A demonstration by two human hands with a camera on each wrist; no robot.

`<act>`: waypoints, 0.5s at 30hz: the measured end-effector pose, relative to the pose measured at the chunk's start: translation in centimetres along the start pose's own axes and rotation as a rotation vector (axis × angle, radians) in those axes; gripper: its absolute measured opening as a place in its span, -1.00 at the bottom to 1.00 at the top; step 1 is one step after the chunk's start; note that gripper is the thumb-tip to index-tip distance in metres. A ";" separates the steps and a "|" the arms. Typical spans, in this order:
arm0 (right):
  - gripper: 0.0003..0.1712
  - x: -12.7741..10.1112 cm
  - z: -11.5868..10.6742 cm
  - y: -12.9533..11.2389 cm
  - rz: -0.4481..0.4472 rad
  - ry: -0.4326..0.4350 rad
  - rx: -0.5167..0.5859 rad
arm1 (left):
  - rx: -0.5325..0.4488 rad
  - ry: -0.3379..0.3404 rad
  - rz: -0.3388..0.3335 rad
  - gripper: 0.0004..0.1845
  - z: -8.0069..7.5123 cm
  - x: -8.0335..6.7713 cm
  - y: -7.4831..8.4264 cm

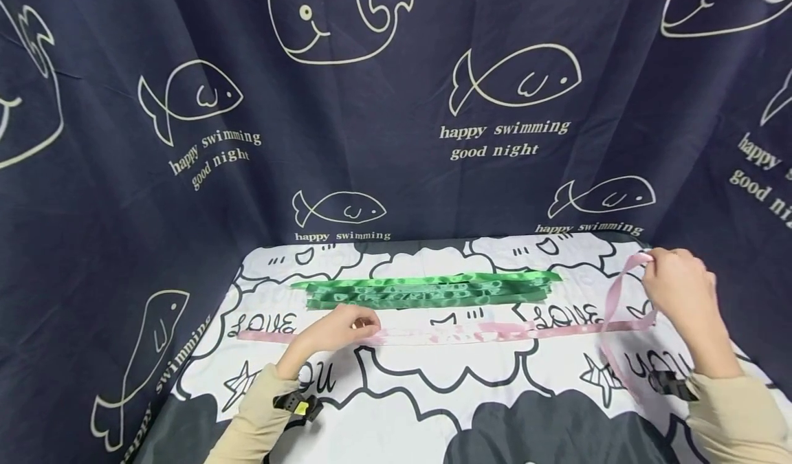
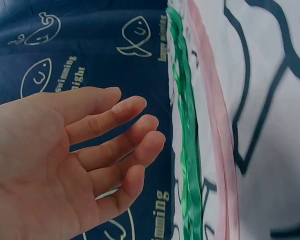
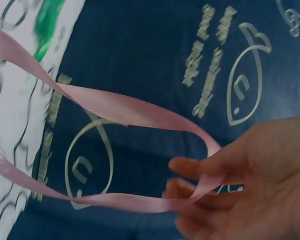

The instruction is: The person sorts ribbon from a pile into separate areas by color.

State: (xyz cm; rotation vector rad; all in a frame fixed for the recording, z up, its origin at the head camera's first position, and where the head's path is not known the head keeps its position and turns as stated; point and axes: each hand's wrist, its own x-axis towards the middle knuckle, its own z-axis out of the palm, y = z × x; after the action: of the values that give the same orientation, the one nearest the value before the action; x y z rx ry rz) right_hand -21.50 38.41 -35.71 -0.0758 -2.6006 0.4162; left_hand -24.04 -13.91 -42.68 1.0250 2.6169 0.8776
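Note:
A long pink ribbon stretches from left to right over the front half of the white printed cloth. At its right end, my right hand holds up a loop of pink ribbon between thumb and fingers; a frayed end shows at the left of the right wrist view. My left hand is over the left part of the pink strip. Its fingers are loosely bent with nothing between them in the left wrist view. Behind the strip lie several green ribbons, side by side.
The white cloth with black cloud outlines and lettering covers the table. A dark blue curtain printed with fish and whales hangs behind it and along both sides.

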 end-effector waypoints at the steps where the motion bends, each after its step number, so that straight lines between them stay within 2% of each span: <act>1: -0.69 0.1 0.2 -0.5 -0.036 0.005 0.016 | -0.009 -0.003 0.008 -0.78 0.1 0.2 0.2; 4: -0.71 0.4 0.7 -2.1 -0.121 -0.019 0.083 | -0.034 -0.017 0.020 -0.78 0.3 0.9 0.7; 6: -0.71 0.4 1.1 -3.1 -0.148 -0.060 0.135 | -0.051 -0.032 0.030 -0.78 0.6 1.5 0.9; 12: -0.66 0.4 1.9 -5.8 -0.177 -0.169 0.255 | -0.082 -0.056 0.069 -0.78 1.5 3.5 1.9; 15: -0.66 0.2 2.1 -7.1 -0.158 -0.254 0.307 | -0.093 -0.063 0.086 -0.79 1.9 4.1 2.3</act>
State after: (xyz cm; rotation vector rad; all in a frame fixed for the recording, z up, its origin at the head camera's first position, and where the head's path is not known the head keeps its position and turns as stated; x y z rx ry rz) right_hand -22.51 31.06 -35.22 0.3035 -2.7271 0.8049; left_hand -25.09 -8.91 -42.68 1.1282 2.4717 0.9602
